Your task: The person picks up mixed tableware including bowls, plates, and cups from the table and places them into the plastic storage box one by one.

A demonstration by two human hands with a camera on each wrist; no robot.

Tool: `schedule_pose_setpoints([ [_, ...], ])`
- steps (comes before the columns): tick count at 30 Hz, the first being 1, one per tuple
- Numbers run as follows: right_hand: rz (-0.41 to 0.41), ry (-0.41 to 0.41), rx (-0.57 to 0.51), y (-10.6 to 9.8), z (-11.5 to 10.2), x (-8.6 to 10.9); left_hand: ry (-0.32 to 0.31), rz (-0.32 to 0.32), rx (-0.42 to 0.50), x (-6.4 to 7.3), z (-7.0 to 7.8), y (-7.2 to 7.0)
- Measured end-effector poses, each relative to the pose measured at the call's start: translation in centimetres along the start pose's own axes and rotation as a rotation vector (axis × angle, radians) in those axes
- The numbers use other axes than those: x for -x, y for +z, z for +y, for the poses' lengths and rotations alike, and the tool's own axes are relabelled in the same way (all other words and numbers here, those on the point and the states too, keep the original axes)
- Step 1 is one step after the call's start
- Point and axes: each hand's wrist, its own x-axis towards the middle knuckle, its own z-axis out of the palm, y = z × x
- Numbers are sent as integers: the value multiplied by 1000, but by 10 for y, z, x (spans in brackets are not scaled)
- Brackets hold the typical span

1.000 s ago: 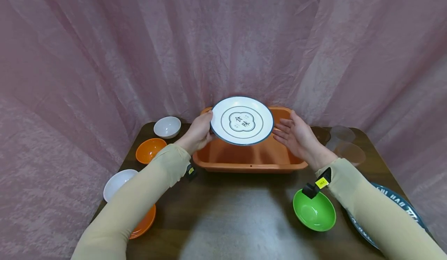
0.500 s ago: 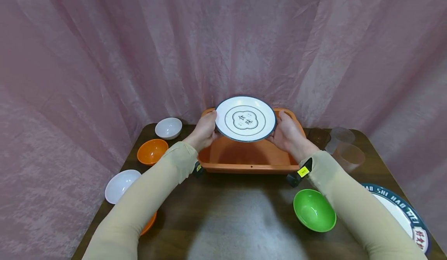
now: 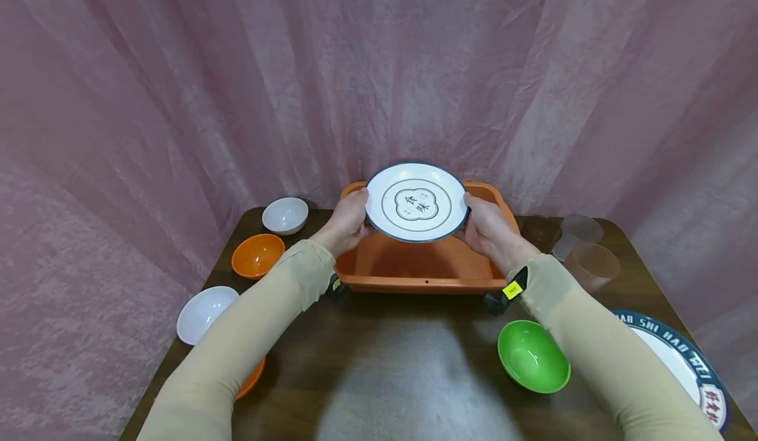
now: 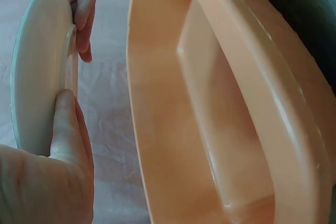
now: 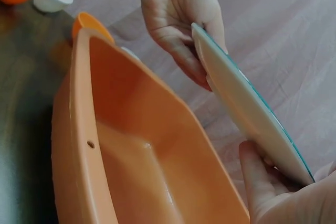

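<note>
A white plate point(image 3: 416, 202) with a dark blue rim and printed characters is held above an orange basin point(image 3: 385, 283). My left hand point(image 3: 348, 220) grips its left edge, and my right hand point(image 3: 487, 224) grips the right edge. In the left wrist view the plate point(image 4: 42, 72) appears from below, with fingers point(image 4: 68, 124) against its underside near the foot ring. The right wrist view shows the same plate point(image 5: 247, 103) edge-on between both hands, apart from the basin point(image 5: 83, 129). The basin's visible inside holds nothing.
Left of the basin stand a white bowl point(image 3: 285, 216), an orange bowl point(image 3: 258, 257) and another white bowl point(image 3: 204, 312); an orange dish point(image 3: 253, 380) is partly behind my sleeve. At right are a green bowl point(image 3: 534, 357), clear cups point(image 3: 592, 264) and a large blue-rimmed plate point(image 3: 663, 352).
My right hand has moved left from beside the plate and now grips its right edge. The plate has shifted slightly right. Over the last half second almost nothing moves.
</note>
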Motion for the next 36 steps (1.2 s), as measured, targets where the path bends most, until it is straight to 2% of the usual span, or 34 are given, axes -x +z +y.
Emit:
schedule_pose_setpoints([
  [6,18,-20,74,2,2,-1,11,-13,-46,1,1,-2],
  [13,12,-32,122,2,5,-2,-21,-11,-102,1,4,-6],
  [16,14,-18,116,0,4,-3,-24,-56,-203,4,7,-11],
  [18,13,-7,113,-1,4,-3,4,-95,-348,8,9,-16],
  [20,13,-1,119,-2,3,-4,85,-117,-573,13,13,-24],
  [24,11,-1,128,-3,2,-6,272,-65,-1073,23,17,-43],
  [26,10,-4,142,-4,3,-8,351,-37,-1269,28,18,-52],
  [28,14,-7,178,-4,4,-9,413,-27,-1419,33,18,-60],
  [31,24,-4,232,-3,7,-12,482,-10,-1590,42,18,-71],
  [33,35,2,275,-1,8,-14,510,-11,-1683,47,18,-77],
  [36,46,17,330,4,9,-16,533,-30,-1770,53,17,-86],
])
